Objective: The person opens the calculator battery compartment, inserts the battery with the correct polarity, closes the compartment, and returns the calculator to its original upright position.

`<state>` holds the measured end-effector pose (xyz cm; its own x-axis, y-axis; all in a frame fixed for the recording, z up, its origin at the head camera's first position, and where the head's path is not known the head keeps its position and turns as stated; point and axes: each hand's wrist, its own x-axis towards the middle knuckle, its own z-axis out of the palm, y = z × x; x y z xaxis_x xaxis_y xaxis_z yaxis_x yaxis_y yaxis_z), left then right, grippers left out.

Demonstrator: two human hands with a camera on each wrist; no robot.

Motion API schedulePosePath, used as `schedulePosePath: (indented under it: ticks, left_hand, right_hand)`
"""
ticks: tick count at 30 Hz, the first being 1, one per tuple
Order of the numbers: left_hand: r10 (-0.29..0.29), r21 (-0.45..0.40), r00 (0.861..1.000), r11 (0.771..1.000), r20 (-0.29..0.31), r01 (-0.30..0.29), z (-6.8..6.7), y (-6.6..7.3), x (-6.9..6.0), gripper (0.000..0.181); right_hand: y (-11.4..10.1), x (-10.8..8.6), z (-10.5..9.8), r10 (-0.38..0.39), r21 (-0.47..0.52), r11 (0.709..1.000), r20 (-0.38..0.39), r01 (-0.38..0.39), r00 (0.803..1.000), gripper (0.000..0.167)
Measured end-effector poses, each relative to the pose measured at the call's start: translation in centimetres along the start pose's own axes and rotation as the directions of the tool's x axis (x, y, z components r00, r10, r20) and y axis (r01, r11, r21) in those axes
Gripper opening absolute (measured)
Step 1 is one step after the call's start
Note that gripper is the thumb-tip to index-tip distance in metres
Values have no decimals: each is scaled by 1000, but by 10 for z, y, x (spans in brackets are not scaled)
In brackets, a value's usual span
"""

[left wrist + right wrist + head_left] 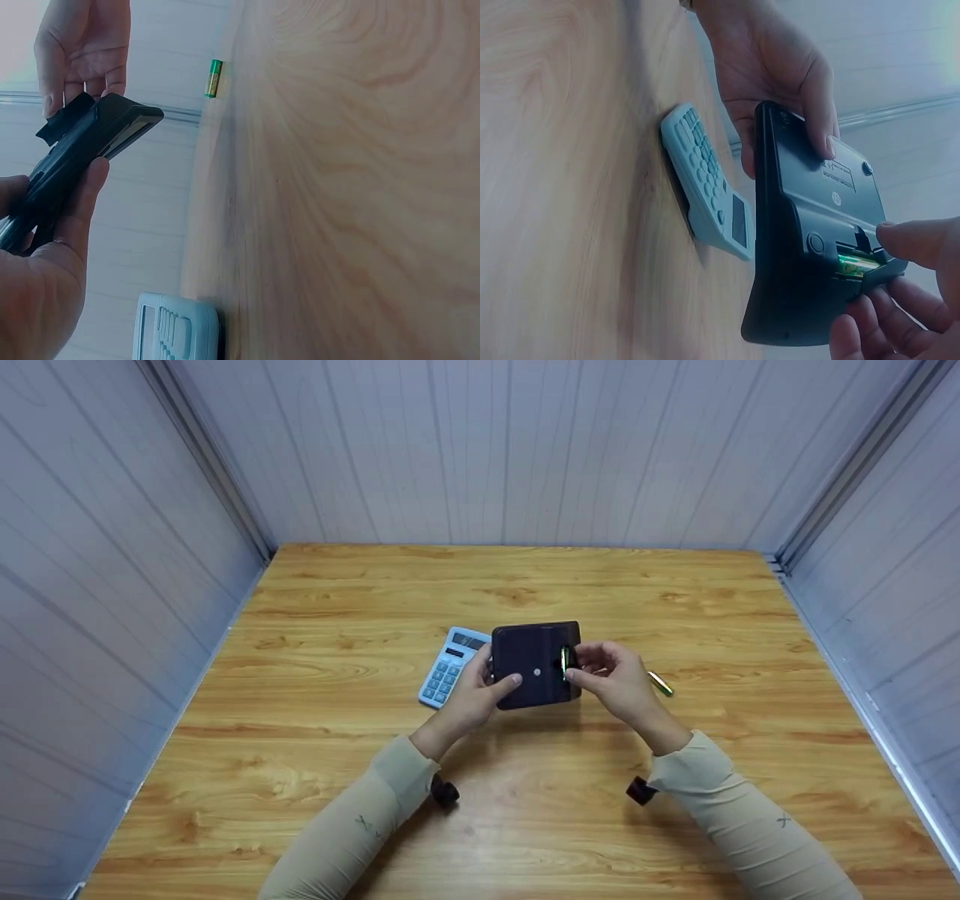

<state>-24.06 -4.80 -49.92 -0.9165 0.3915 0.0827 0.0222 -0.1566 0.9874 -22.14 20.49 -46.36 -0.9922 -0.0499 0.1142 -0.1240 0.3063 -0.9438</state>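
Device (517, 652) in black casing is gripped by the left hand (472, 690) above the table (315, 622); its cover (66, 120) appears pinched by the right hand (619, 684); one battery (857, 265) is exposed inside; a loose battery (661, 684) lies rightward; opening seems done, closing left undone.

I'm in long beige sleeves, left sleeve (345, 825) and right sleeve (757, 817) pretty much a matching pair, kinda snug with soft creases running across the fabric. They finish at the far end in wide, plain cuffs, left cuff (406, 765) and right cuff (694, 765). There's a dark scribble (363, 823) on the left, and 1 small x-like mark (784, 820) on the right. Also 2 chunky black bits poking out by the cuffs, left knob (446, 793) and right knob (640, 790). Left hand (474, 690) and right hand (619, 682) are both bare, nails short.
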Motion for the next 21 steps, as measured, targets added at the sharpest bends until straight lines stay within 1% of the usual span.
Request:
schedulePosePath:
  ticks: [6,11,21]
  left_hand:
    - [12,14,1000,1000,1,-12,1,-1,1,59]
    - [11,24,1000,1000,9,-11,1,-1,1,57]
    - [19,28,1000,999,11,-19,1,0,-1,59]
  right_hand:
    - [-2,1,3,12,11,1000,-14,-12,1000,35]
    - [-2,2,4,22,30,999,-35,-21,999,35]
    - [-3,0,6,45,6,999,-33,-45,998,36]
